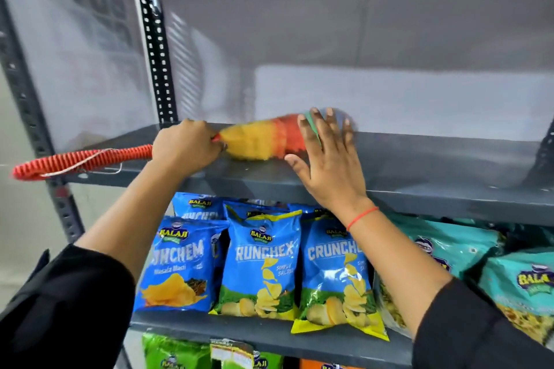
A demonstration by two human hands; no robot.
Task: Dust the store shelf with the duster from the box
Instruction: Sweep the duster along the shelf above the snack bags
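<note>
Gripping the red ribbed handle just behind the head, the left hand (187, 144) keeps its grip pressed tight around the duster (260, 141); the blurred yellow-and-orange head lies on the grey shelf (419, 165). The right hand (326, 159) hovers with its grip spread flat, fingers over the head's far end; blue chip bags (260, 263) stand on the shelf below.

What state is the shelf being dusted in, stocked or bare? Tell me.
Bare. The grey shelf carries only the duster, gripped by the left hand, and the open right hand; the chip bags sit one level below.
</note>
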